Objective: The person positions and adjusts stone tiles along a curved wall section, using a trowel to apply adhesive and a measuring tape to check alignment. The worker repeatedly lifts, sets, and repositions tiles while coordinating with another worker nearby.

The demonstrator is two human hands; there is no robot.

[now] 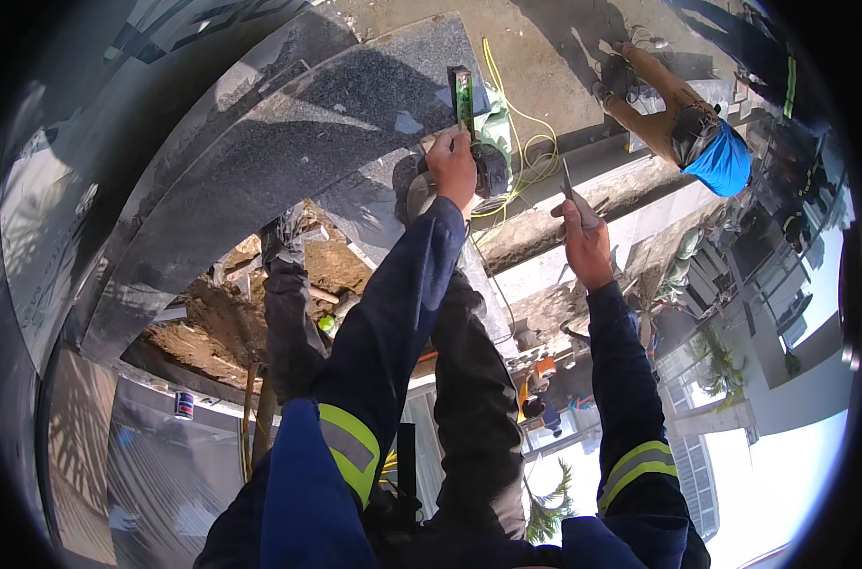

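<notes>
My left hand [453, 171] is closed at the near end of a short, narrow bar [463, 100] with a green face and dark edges, possibly a small spirit level. The bar points away from me above the grey speckled stone slab [383, 90]; whether it touches the slab I cannot tell. To the right, my right hand [587, 248] is closed round a slim tool with a pointed grey blade [567, 180], seen nearly edge-on, like a trowel. Its blade points up and away, over the stone kerb, and its handle is mostly covered by my fingers.
Yellow cord [526, 171] lies in loose loops between my hands. Broken ground with brown soil [203, 327] and rubble opens at lower left. A person in a blue top [722, 161] bends over at the upper right. A small can [184, 406] stands at the far left.
</notes>
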